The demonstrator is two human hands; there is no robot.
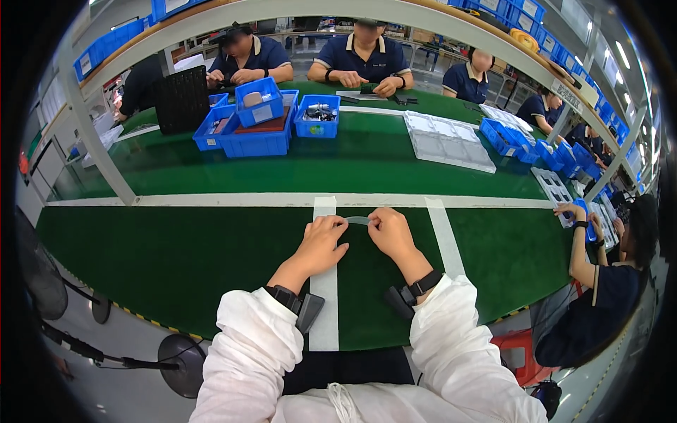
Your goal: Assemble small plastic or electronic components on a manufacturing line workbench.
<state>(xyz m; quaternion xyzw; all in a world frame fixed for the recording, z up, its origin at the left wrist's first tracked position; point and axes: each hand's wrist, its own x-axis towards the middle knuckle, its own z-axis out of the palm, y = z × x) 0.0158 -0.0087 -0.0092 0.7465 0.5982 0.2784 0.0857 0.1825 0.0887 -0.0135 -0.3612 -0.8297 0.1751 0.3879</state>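
A short, pale, translucent strip (358, 221) spans the gap between my two hands, bowed slightly upward. My right hand (395, 238) pinches its right end with fingers curled closed. At the other end, my left hand (321, 243) has its fingertips closed on the strip, while the thumb stands apart below. Both hands are over the green tabletop (176, 261), close to the white rail (268, 200). Under my left hand runs a white tape band (324, 310); a second tape band (446, 243) lies to the right of my right hand.
Beyond the rail stand blue bins (257, 143), a bin of small parts (317, 116) and a white compartment tray (449, 143). A shelf post (99, 155) rises at left. Co-workers sit opposite, and another person (599, 282) works at the right beside a red stool (522, 356).
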